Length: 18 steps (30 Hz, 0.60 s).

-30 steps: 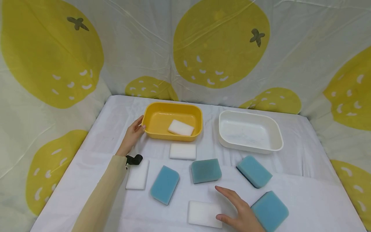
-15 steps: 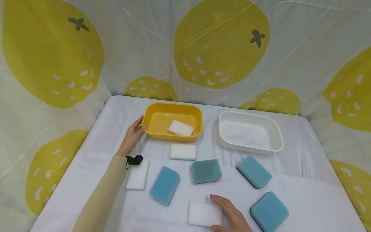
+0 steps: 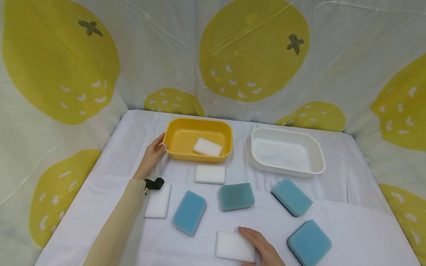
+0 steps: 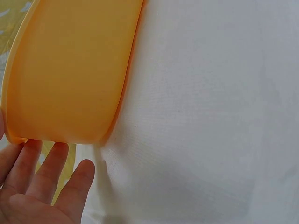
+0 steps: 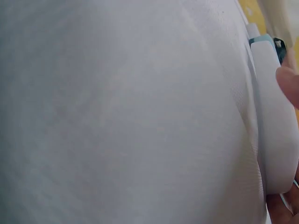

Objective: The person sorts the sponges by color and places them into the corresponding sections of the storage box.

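At the back left my left hand (image 3: 152, 155) touches the left end of the yellow basin (image 3: 176, 158). In the left wrist view its straight fingers (image 4: 43, 175) lie against the outside of the basin's end wall. One white sponge (image 3: 207, 146) lies inside the basin. At the front, my right hand (image 3: 263, 246) has its fingers and thumb around the right part of a white sponge (image 3: 233, 245), which lies flat on the cloth. The right wrist view shows the thumb (image 5: 288, 85) at one side of this sponge (image 5: 276, 130) and fingers at its lower end.
A white basin (image 3: 283, 170) stands at the back right. Blue sponges lie about the cloth: one left (image 3: 189, 212), one in the middle (image 3: 237, 196), two right (image 3: 292, 197). More white sponges lie before the yellow basin (image 3: 209, 174) and below the left wrist (image 3: 158, 202).
My right hand has moved left from beside the blue sponge onto the right part of the front white sponge, fingers and thumb closing around it. The left hand keeps its place on the yellow basin.
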Motion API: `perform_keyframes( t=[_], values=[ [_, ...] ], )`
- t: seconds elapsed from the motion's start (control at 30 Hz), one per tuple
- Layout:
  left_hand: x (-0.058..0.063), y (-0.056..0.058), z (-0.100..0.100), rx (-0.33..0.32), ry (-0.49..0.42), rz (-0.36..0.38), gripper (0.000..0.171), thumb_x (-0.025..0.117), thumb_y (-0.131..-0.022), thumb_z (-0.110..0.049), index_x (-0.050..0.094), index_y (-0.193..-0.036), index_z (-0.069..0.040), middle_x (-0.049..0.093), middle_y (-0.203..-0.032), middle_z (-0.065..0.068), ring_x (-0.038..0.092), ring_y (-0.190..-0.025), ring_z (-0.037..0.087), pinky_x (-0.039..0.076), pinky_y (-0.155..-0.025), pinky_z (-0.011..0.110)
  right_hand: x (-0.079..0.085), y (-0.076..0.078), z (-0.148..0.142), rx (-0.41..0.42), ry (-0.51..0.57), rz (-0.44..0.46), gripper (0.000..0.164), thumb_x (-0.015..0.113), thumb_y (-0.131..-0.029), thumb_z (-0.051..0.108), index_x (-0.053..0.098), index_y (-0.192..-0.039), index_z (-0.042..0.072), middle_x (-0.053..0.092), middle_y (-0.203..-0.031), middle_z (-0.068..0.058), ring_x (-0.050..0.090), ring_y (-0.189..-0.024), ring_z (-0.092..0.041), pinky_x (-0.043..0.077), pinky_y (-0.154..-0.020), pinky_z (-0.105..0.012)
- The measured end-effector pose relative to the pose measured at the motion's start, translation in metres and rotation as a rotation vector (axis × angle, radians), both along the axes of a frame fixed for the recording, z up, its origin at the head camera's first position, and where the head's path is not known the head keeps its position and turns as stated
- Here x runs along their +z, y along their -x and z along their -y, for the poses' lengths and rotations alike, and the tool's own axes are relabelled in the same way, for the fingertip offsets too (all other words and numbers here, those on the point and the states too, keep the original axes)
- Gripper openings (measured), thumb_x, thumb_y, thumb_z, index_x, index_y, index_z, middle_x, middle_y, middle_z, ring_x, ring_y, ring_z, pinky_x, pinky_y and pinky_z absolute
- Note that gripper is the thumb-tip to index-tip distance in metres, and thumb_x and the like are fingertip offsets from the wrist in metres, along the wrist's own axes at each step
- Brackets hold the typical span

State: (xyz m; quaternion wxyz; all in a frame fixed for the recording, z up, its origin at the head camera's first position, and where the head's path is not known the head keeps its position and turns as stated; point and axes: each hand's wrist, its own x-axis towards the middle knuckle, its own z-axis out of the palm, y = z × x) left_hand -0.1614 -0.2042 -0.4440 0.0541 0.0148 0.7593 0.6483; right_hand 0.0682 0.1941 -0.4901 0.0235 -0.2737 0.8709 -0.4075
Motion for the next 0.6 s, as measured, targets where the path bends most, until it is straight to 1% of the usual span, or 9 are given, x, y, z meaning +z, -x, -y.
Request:
perform_keyframes(
  t=[0.1,0.17,0.37,0.53,0.6],
  values=[
    [0.011,-0.005,-0.004,-0.004,0.002,0.002,0.056,0.045,-0.101,-0.005,0.021,-0.151,-0.001,0.023,-0.154,0.020,0.030,-0.136,0.036,0.033,-0.107,0.044,-0.001,0.000,0.000,-0.007,-0.009,-0.010,0.075,0.082,-0.075,0.026,0.048,-0.140,0.010,0.053,-0.132,0.000,0.051,-0.115,-0.009,0.050,-0.085,-0.030],
    [0.014,-0.007,-0.004,-0.008,0.011,-0.004,0.057,0.046,-0.101,-0.005,0.020,-0.151,0.000,0.023,-0.154,0.021,0.031,-0.136,0.037,0.035,-0.106,0.042,-0.002,0.001,0.000,-0.012,-0.015,0.001,0.073,0.081,-0.076,0.026,0.048,-0.140,0.011,0.053,-0.130,0.000,0.052,-0.114,-0.009,0.050,-0.084,-0.030],
    [0.014,-0.008,-0.004,-0.002,0.012,-0.002,0.056,0.046,-0.101,-0.006,0.021,-0.151,-0.001,0.023,-0.154,0.020,0.032,-0.135,0.037,0.037,-0.105,0.040,-0.001,0.000,0.000,-0.014,-0.024,0.037,0.068,0.079,-0.079,0.027,0.050,-0.139,0.015,0.055,-0.126,0.000,0.055,-0.111,-0.011,0.051,-0.083,-0.029],
    [0.012,-0.007,-0.004,-0.001,0.008,0.004,0.056,0.046,-0.101,-0.008,0.022,-0.151,-0.002,0.024,-0.154,0.018,0.033,-0.135,0.034,0.036,-0.105,0.041,0.002,0.002,0.001,-0.006,-0.004,0.028,0.069,0.079,-0.079,0.025,0.049,-0.140,0.015,0.055,-0.127,0.000,0.055,-0.111,-0.011,0.051,-0.083,-0.030],
    [0.011,-0.006,-0.004,-0.002,0.010,0.006,0.056,0.046,-0.101,-0.008,0.021,-0.151,-0.002,0.024,-0.154,0.018,0.033,-0.135,0.034,0.036,-0.105,0.040,0.005,0.004,0.001,-0.003,-0.004,0.010,0.070,0.080,-0.079,0.025,0.049,-0.140,0.014,0.055,-0.128,0.000,0.055,-0.111,-0.011,0.051,-0.084,-0.030]
  ],
)
